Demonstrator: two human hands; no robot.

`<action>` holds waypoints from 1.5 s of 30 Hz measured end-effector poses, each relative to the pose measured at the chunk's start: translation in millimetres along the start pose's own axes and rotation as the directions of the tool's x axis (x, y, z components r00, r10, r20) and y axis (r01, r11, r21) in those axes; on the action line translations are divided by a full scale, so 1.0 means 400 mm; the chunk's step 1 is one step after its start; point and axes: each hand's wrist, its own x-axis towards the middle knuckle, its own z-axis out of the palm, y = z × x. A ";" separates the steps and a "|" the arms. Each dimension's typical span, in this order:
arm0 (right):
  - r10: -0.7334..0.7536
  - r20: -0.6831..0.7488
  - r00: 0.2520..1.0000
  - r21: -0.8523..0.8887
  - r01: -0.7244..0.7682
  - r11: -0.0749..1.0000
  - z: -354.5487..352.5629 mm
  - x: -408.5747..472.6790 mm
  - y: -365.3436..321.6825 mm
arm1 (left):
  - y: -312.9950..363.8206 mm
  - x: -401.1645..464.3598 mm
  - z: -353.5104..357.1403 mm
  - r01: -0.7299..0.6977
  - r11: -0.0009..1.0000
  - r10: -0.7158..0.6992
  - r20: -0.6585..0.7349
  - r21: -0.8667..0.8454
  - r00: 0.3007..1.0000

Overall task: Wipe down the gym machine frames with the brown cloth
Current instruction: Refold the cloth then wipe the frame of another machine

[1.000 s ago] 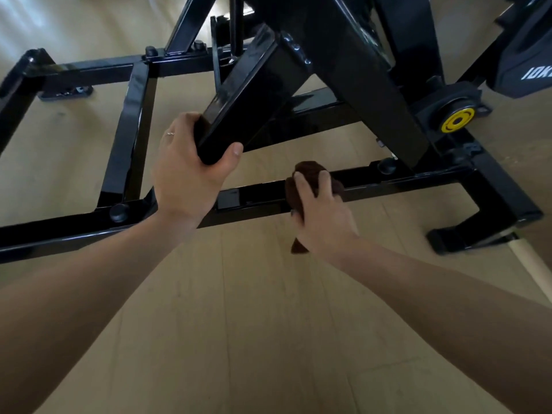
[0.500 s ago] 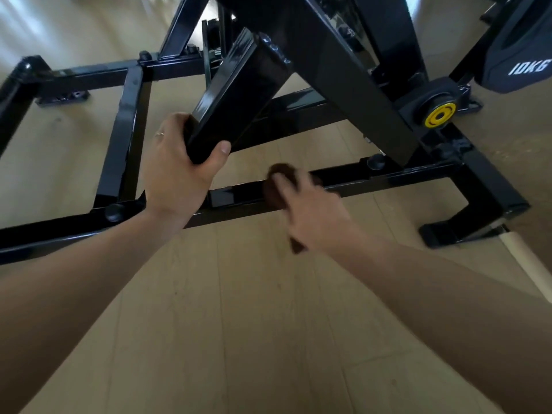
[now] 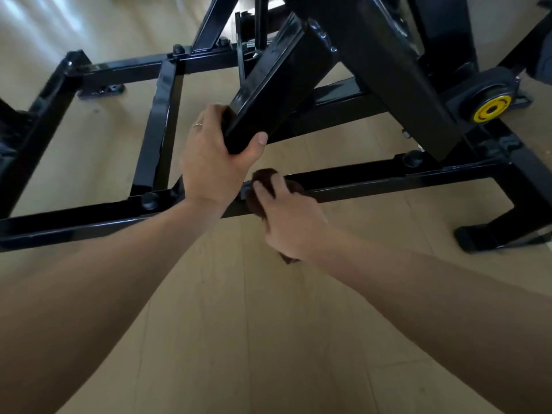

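Head view, looking down onto a black gym machine frame [image 3: 388, 177] standing on a pale wood plank floor [image 3: 239, 324]. Left hand [image 3: 213, 162] grips the lower end of a slanted square tube [image 3: 277, 82], thumb wrapped across its near face, fingers curled behind it; a ring [image 3: 198, 125] shows on one finger. Right hand [image 3: 291, 218] holds the brown cloth [image 3: 264, 177] bunched against the near horizontal base rail, fingers laid over the cloth, a corner of it hanging out below the palm. Cloth sits just right of the left wrist, touching the rail. A yellow round cap [image 3: 491, 109] marks a pivot at upper right, well apart from both hands.
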 end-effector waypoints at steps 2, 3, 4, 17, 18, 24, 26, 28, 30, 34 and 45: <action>-0.032 0.004 0.999 0.003 0.032 0.999 0.010 0.028 -0.060 | -0.002 0.003 0.001 0.008 1.000 -0.008 0.008 0.008 1.000; -0.028 -0.007 1.000 0.010 0.028 1.000 0.012 0.035 -0.067 | -0.004 0.004 0.001 0.009 1.000 -0.010 0.012 0.010 1.000; -0.043 -0.018 0.999 0.009 0.044 0.999 0.012 0.034 -0.058 | -0.005 0.003 0.000 0.007 1.000 -0.007 0.017 0.008 1.000; 0.342 -0.291 0.893 0.198 -0.294 0.935 -0.094 -0.070 0.260 | 0.007 -0.002 -0.010 0.055 0.998 -0.053 0.053 -0.020 0.997; 0.239 -0.366 0.899 0.170 -0.188 0.967 -0.107 -0.064 0.230 | 0.006 -0.001 -0.009 0.055 0.998 -0.054 0.056 -0.016 0.997; 0.037 -0.521 0.853 0.086 0.009 0.996 -0.177 0.057 0.115 | 0.003 -0.001 -0.006 0.035 0.999 -0.035 0.051 -0.007 0.998; 0.068 -0.444 0.893 0.053 -0.049 0.997 -0.182 0.093 0.114 | 0.002 -0.002 -0.005 0.028 1.000 -0.028 0.049 -0.009 0.998; 0.056 -0.417 0.907 0.005 -0.060 0.998 -0.182 0.114 0.115 | -0.001 -0.001 -0.005 0.024 1.000 -0.023 0.047 -0.012 0.999; 0.069 -0.419 0.906 -0.026 -0.088 0.996 -0.180 0.121 0.125 | -0.003 -0.001 -0.007 0.018 1.000 -0.017 0.044 -0.011 0.999; 0.299 -0.495 0.816 -0.087 -0.388 0.917 -0.189 0.101 0.211 | -0.003 -0.001 -0.004 0.024 0.999 -0.023 0.048 -0.023 0.999; -0.011 -0.218 0.976 0.045 0.021 0.999 -0.222 0.148 0.110 | -0.003 0.000 0.002 0.035 0.999 -0.035 0.022 0.015 0.999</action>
